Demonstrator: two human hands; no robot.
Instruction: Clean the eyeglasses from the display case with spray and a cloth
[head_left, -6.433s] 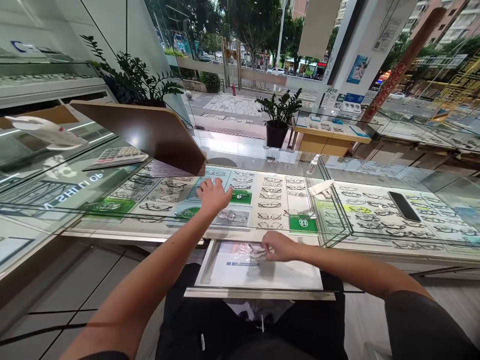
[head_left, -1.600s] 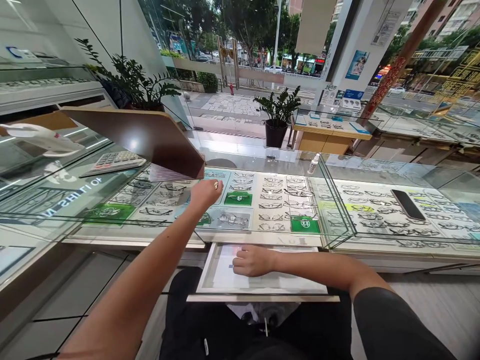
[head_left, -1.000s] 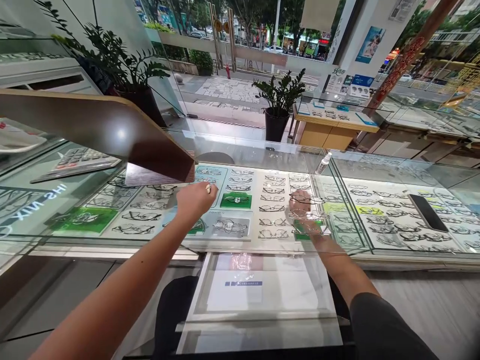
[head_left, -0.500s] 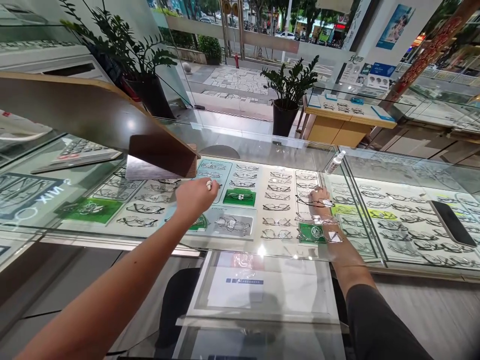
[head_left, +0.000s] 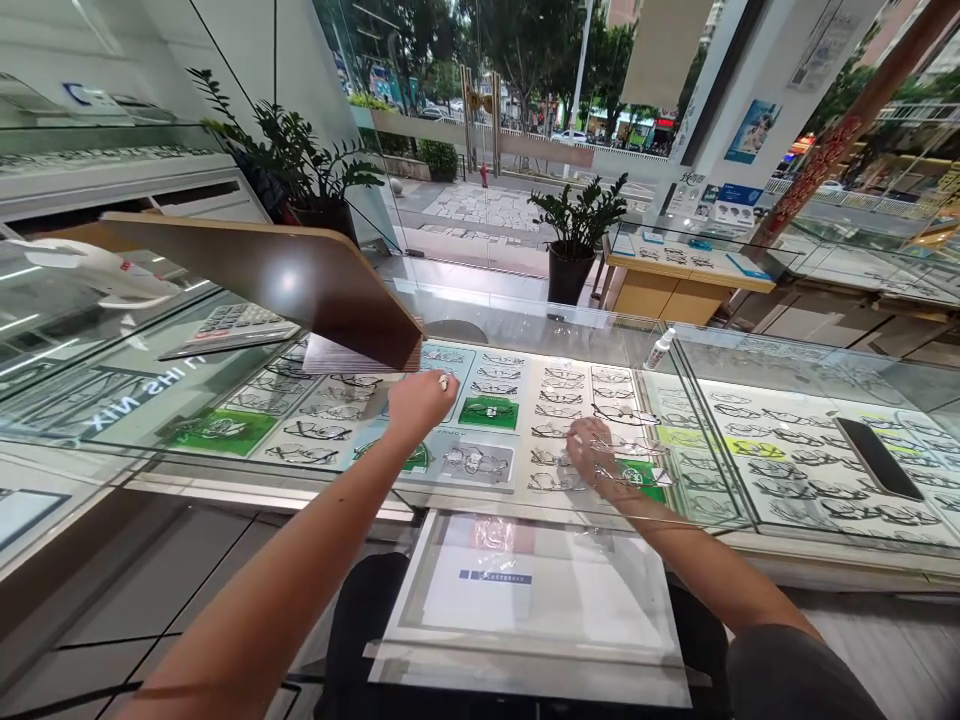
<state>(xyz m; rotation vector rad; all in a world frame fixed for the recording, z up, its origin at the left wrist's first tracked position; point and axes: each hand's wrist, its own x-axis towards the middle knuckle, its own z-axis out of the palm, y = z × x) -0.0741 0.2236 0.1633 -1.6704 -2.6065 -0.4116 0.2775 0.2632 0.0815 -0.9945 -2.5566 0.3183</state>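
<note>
My left hand is closed in a fist over the glass counter, near the lower edge of a brown board. Something small and whitish shows at its fingers, too small to name. Beneath the glass, my right hand reaches among rows of eyeglasses; its fingers are bent near the frames, and whether they grip one is unclear. Beside that hand lies a green card. Another green card is between the hands.
A spray bottle stands on the counter, with a black phone farther right. A calculator is at the left. An open drawer juts out below. Potted plants stand beyond.
My right hand has moved left from the right-hand column of eyeglasses toward the neighbouring column. My left hand stays in a fist by the board. The view has tilted up and shifted left.
</note>
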